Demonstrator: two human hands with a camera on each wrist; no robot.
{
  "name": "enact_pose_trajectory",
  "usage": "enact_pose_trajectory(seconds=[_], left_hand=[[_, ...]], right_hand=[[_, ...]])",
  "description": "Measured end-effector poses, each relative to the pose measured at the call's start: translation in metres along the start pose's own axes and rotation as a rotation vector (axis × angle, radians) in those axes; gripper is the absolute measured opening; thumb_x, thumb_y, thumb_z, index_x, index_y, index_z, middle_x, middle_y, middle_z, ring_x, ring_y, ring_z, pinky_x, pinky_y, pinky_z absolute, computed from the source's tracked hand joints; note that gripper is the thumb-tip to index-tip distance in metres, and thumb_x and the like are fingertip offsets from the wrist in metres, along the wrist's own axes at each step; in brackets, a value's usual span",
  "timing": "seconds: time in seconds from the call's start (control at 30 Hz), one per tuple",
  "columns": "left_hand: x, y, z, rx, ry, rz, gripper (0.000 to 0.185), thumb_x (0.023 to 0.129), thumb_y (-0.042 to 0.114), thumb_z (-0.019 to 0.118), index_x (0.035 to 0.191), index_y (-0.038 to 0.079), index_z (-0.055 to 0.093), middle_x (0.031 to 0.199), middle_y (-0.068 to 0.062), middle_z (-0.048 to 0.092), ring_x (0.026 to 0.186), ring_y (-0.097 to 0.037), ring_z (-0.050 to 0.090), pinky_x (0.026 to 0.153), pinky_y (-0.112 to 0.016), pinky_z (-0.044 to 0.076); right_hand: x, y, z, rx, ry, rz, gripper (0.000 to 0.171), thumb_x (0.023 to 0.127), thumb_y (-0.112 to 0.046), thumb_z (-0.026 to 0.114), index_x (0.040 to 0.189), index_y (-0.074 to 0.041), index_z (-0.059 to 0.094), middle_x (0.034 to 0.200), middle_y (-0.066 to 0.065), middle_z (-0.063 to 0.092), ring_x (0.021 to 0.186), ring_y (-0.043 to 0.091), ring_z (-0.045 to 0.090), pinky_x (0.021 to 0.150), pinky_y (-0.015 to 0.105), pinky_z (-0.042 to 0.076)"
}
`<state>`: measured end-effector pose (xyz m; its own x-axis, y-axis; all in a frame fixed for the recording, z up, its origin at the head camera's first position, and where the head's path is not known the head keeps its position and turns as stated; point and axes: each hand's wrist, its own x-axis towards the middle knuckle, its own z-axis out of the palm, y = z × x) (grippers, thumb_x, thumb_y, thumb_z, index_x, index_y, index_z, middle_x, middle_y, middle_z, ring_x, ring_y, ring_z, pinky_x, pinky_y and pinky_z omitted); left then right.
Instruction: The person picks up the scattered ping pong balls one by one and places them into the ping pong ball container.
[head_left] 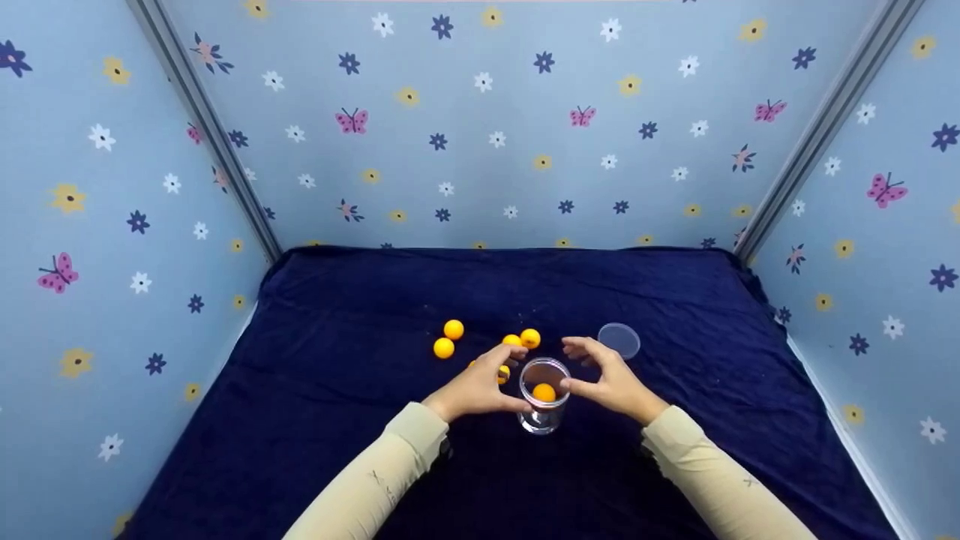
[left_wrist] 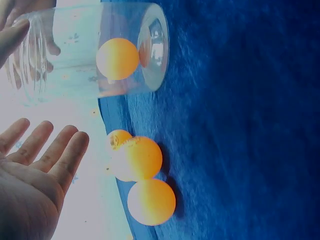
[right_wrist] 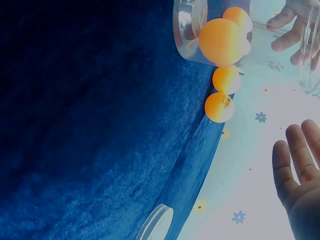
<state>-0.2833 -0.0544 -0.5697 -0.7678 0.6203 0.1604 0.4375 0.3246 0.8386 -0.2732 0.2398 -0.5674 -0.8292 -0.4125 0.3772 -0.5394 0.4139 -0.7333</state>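
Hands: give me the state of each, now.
Left hand: open, fingers straight, beside the jar, holding nothing.
Right hand: open, beside the jar, holding nothing.

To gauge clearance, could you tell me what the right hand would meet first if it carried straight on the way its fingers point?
Probably the clear plastic cup holding one orange ball: the right hand points left at its rim, though the gap is unclear.
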Motion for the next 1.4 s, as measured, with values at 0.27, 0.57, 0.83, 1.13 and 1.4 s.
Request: enact_pose_trajectory(seconds=[0.27,0.57,0.83,1.13,1.4], left_hand=[[-0.005,-0.004,-0.013,0.044,0.028,0.004,0.088,0.079,0.025,0.099,0.149,-0.002,0.054,0.153,-0.021,0.059,0.137,-0.049,0.061,0.118,-0.058,0.05],[-0.015,-0.01,-0.027,0.029,0.045,-0.024,0.084,0.08,0.022,0.097,0.148,-0.002,0.054,0.151,-0.024,0.059,0.135,-0.049,0.061,0.114,-0.065,0.05],[-0.021,-0.014,-0.038,0.034,0.073,-0.053,0.082,0.081,0.021,0.097,0.148,0.0,0.055,0.148,-0.021,0.061,0.135,-0.05,0.061,0.118,-0.061,0.049],[-0.028,-0.017,-0.046,0.027,0.089,-0.075,0.081,0.082,0.023,0.096,0.149,0.0,0.055,0.148,-0.022,0.06,0.134,-0.048,0.061,0.115,-0.061,0.051],[-0.034,-0.022,-0.054,0.067,0.097,-0.08,0.079,0.083,0.023,0.095,0.147,-0.003,0.055,0.148,-0.024,0.061,0.133,-0.048,0.062,0.114,-0.059,0.053]], right_hand=[[-0.002,-0.002,0.005,0.048,-0.064,0.034,0.09,0.079,-0.018,0.097,0.153,0.004,0.053,0.139,0.024,0.069,0.128,0.042,0.067,0.104,0.052,0.058],[-0.007,0.001,0.012,0.062,-0.099,0.02,0.103,0.072,-0.021,0.101,0.156,0.005,0.048,0.141,0.026,0.068,0.128,0.04,0.067,0.105,0.05,0.059],[-0.01,0.006,0.022,0.05,-0.112,-0.003,0.105,0.069,-0.016,0.103,0.155,0.006,0.048,0.138,0.021,0.071,0.128,0.027,0.067,0.103,0.035,0.059],[-0.011,0.005,0.027,0.059,-0.128,0.022,0.104,0.071,-0.021,0.104,0.155,0.004,0.047,0.141,0.018,0.072,0.13,0.03,0.069,0.107,0.041,0.057],[-0.009,0.005,0.034,0.12,-0.132,0.012,0.103,0.072,-0.017,0.103,0.153,0.011,0.045,0.14,0.031,0.069,0.127,0.053,0.066,0.107,0.063,0.055]])
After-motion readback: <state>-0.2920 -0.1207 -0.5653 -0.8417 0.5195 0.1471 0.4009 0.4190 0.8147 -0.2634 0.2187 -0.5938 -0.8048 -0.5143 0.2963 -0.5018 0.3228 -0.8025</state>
